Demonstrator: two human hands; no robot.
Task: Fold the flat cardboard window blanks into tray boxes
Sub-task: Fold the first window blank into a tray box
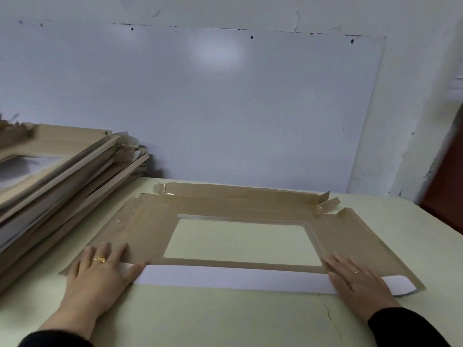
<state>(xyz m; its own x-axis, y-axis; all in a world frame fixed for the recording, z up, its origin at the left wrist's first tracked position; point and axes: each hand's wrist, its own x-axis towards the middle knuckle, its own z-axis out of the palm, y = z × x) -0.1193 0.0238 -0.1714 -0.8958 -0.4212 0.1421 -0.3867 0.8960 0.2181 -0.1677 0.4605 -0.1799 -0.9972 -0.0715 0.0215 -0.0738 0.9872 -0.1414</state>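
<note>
The cardboard window blank (240, 216) lies flat on the pale table (225, 319) at the centre of the frame, its near flap (233, 278) folded over so the white underside faces up. The left hand (100, 269) presses flat, fingers spread, on the flap's lower-left end; the right hand (358, 279) presses flat on its lower-right end. A stack of blanks (62, 176) sits at the left, and a white board (225, 108) leans behind.
</note>
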